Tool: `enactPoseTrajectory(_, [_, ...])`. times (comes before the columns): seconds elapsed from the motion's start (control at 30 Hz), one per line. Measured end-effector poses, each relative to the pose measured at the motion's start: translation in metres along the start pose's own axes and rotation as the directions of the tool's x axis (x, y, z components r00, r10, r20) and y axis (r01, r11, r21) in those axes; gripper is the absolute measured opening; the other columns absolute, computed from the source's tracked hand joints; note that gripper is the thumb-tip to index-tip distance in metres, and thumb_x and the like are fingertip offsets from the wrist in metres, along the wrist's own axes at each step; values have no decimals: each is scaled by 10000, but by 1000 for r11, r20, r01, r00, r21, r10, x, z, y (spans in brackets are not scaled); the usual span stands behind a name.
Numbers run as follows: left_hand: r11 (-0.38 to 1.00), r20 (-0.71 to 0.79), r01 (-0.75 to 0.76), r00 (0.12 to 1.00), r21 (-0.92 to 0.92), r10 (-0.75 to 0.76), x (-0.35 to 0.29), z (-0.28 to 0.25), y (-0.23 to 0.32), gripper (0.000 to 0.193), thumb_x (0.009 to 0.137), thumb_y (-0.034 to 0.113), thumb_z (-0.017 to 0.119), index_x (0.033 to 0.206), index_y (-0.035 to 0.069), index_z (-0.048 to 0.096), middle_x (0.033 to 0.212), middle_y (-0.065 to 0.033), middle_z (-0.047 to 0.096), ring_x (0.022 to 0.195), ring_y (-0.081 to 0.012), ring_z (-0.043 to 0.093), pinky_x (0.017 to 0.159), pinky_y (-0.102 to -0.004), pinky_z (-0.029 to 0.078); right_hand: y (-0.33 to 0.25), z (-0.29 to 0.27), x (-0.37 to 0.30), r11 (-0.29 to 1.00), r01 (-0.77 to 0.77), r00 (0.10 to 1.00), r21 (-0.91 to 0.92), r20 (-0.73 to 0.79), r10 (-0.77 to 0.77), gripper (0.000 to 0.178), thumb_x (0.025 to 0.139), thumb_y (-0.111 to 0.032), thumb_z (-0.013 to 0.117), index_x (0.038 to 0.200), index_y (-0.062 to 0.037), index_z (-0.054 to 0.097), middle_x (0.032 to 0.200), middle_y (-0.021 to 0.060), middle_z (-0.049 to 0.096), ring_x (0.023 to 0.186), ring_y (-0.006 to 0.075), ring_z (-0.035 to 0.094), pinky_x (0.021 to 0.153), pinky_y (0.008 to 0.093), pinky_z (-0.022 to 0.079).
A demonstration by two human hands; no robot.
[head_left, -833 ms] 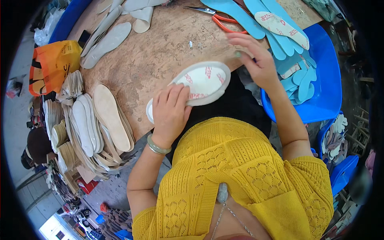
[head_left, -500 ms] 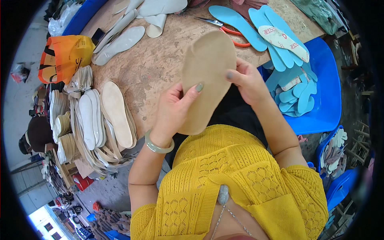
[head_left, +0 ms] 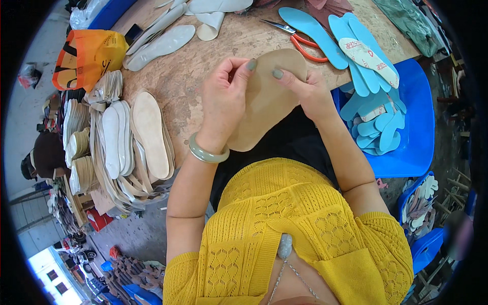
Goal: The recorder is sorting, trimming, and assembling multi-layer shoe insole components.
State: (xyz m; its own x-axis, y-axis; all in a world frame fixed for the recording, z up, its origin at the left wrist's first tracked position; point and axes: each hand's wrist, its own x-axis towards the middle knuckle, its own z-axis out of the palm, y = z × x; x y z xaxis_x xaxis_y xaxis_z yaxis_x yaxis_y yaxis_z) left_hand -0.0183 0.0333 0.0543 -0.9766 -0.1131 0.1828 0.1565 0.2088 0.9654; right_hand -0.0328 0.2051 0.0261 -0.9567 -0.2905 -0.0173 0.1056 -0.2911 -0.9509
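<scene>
A tan insole (head_left: 269, 104) is held up between my hands, over the table's near edge. My left hand (head_left: 223, 94) pinches its left rim near the broad upper end, thumb on the face. My right hand (head_left: 312, 94) grips the right rim, its thumb lying across the tan face and the fingers tucked behind. Left of my hands, beige insoles (head_left: 150, 134) and white insoles (head_left: 114, 137) lie in stacks. Beyond my right hand rest blue insoles (head_left: 312, 33) and red-handled scissors (head_left: 305, 43), the handles partly by a blue insole.
At the right, a blue tub (head_left: 419, 127) holds many blue pieces. An orange bag (head_left: 91, 56) stands at the table's left, near bundled insoles (head_left: 104, 86). White cut pieces (head_left: 162, 46) lie at the back of the wooden table (head_left: 173, 81). Stools (head_left: 452, 198) stand at far right.
My left hand has moved up along the insole to its upper left rim. My right thumb has slid further onto its face. The insole has tilted, and the view has shifted slightly.
</scene>
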Motion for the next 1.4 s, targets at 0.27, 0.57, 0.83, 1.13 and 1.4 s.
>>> enactPoseTrajectory(0.27, [795, 410, 472, 857, -381, -313, 21, -20, -17, 193, 956, 212, 604, 1043, 46, 650, 878, 12, 660, 788, -46, 600, 715, -201, 481, 6, -7, 1, 994, -36, 998, 103, 61, 30, 272, 885, -208, 699, 1036, 18, 682, 896, 42, 699, 784, 89, 651, 698, 232, 518])
enactPoseTrajectory(0.57, [877, 428, 425, 851, -222, -304, -10, -25, -1, 262, 966, 181, 581, 1173, 20, 589, 1043, -25, 660, 880, -63, 614, 762, -231, 507, -2, -6, 20, 983, -167, 983, 74, 89, 160, 315, 859, -210, 723, 1074, 9, 652, 903, 58, 692, 802, 115, 661, 722, 245, 531])
enactPoseTrajectory(0.83, [957, 61, 220, 975, -191, -212, -28, -17, -34, 191, 972, 169, 557, 869, 14, 599, 689, 59, 522, 645, -22, 423, 557, -229, 381, 26, 1, 37, 970, 105, 994, -218, -17, -111, 236, 924, -152, 619, 1090, 16, 633, 952, 24, 668, 896, 70, 606, 798, 243, 490])
enactPoseTrajectory(1.13, [917, -132, 157, 967, -366, -218, -30, -41, -43, 201, 991, 184, 514, 920, 10, 583, 731, 71, 514, 642, -15, 405, 560, -216, 364, 21, 34, 23, 972, -73, 992, -222, 88, 95, 241, 928, -235, 644, 1020, -15, 675, 876, 26, 688, 793, 78, 637, 706, 211, 502])
enactPoseTrajectory(1.4, [634, -111, 38, 991, 772, 75, -53, -162, -79, 234, 899, 52, 448, 1050, -35, 605, 941, -230, 614, 924, -398, 558, 841, -453, 449, 39, 55, -3, 979, -176, 857, -103, 474, 204, 299, 1006, -203, 492, 1216, -13, 591, 912, 67, 696, 739, 127, 667, 648, 232, 516])
